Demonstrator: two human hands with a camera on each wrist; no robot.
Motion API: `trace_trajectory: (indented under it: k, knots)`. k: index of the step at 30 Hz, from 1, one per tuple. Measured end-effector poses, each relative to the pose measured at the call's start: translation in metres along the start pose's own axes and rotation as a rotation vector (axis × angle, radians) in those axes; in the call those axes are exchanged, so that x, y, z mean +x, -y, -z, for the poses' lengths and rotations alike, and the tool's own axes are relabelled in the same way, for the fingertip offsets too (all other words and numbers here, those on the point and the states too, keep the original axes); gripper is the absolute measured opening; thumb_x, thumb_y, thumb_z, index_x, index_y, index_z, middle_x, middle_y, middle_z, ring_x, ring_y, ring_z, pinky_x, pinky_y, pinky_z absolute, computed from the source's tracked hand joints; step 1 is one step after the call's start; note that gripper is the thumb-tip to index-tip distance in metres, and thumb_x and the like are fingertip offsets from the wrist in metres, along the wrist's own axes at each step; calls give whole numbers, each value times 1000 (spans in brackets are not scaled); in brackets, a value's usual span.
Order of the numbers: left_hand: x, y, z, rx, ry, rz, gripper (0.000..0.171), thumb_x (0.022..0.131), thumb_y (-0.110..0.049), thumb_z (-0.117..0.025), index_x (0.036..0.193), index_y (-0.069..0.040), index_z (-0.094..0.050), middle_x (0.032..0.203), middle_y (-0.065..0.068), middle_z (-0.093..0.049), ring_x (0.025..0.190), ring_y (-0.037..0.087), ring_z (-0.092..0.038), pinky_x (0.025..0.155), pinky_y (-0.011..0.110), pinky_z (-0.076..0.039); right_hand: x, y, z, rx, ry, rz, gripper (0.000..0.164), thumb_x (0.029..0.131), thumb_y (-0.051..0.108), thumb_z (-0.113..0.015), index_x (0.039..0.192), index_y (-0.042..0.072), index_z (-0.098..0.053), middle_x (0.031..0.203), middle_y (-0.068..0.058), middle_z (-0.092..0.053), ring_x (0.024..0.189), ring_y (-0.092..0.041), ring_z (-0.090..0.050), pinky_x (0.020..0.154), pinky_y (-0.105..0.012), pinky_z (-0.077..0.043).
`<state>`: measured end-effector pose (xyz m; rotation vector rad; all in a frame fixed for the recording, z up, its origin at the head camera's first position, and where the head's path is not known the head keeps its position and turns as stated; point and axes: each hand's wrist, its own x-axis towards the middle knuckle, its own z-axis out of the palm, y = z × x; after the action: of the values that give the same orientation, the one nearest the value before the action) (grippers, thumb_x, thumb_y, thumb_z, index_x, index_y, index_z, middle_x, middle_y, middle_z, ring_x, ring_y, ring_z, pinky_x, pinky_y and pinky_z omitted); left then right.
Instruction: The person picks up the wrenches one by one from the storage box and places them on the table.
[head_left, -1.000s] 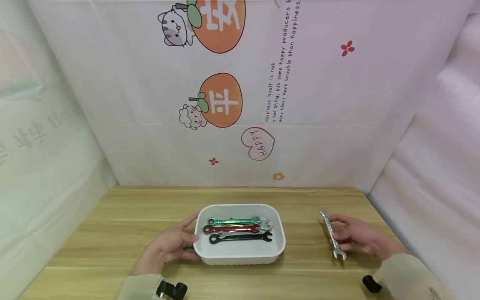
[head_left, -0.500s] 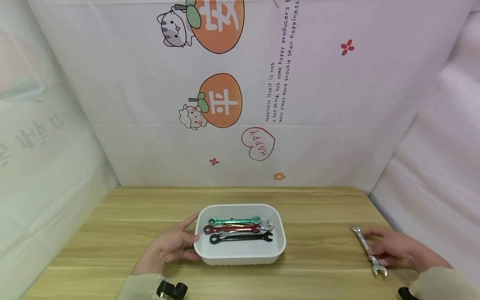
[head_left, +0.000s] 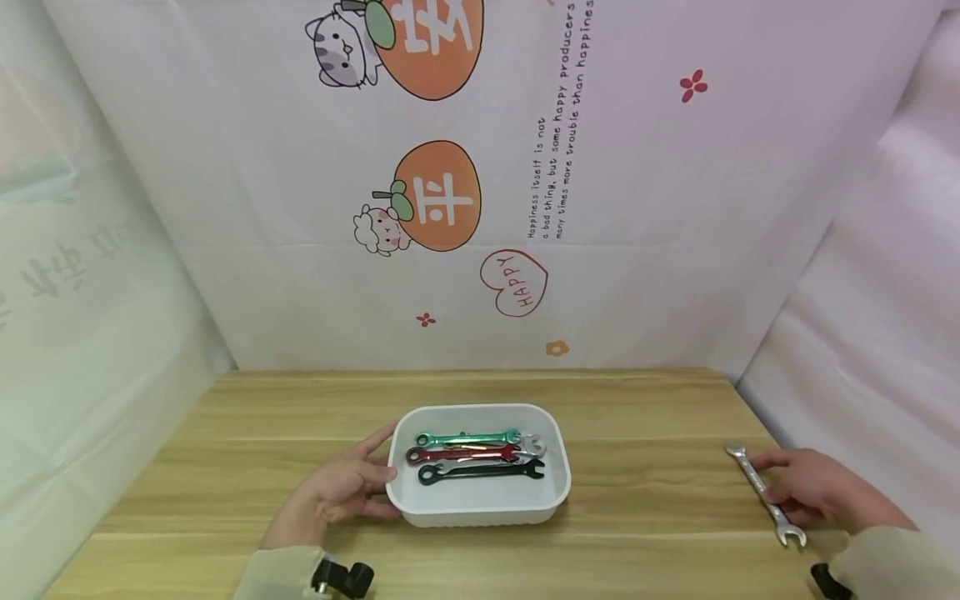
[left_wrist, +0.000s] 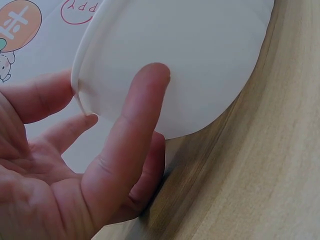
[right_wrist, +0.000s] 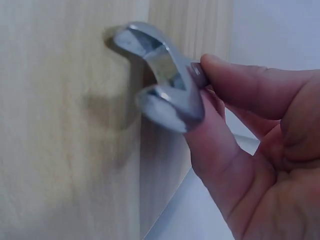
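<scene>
Right hand (head_left: 821, 487) pinches silver wrench (head_left: 756, 482) near the table's right side

The fingertips and thumb of the right hand close on the slim metal shaft of the silver wrench, whose forked, rounded head shows glossy, bevelled faces in the right wrist view. The wrench slants with its forked end toward the person; whether it touches the wood cannot be told. A soft shadow spreads just beside it across the grain.

The left hand (head_left: 341, 492) rests with spread fingers against the outer left end of a white bin (head_left: 480, 500), an oblong with rounded corners, smooth walls and a thin lip. Inside lie a shiny green wrench (head_left: 468, 439), a deep red wrench (head_left: 461, 454) and a dark, glossy black wrench (head_left: 483, 473), roughly parallel, with a silvery forked end (head_left: 534, 447) beside them.

The table (head_left: 637, 467) has pale, streaky wood grain. Behind it hangs a faintly creased white sheet (head_left: 637, 208), printed with orange fruit shapes, lettering and a red heart outline.
</scene>
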<state>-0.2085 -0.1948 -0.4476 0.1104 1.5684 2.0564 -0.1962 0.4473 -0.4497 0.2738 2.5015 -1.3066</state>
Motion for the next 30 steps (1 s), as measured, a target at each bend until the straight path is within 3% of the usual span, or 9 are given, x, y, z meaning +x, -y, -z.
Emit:
trace_trajectory:
  k: [16, 30]
  knots:
    - [0, -1, -1, -5, 0, 0, 85, 94, 4, -54, 161, -16, -7, 147, 41, -27, 110, 45, -59, 85, 65, -49, 3, -5, 5, -140, -102, 2, 56, 79, -6, -71, 130, -12, -52, 58, -4, -50, 49, -15, -52, 46, -30, -50]
    - [-1, -1, -2, -15, 0, -3, 83, 94, 6, -52, 161, -15, -8, 147, 40, -28, 112, 46, -58, 84, 65, -49, -3, -3, 1, -79, -98, -25, 59, 80, -6, -69, 133, -14, -45, 53, -2, -48, 47, -14, -50, 46, -31, -49]
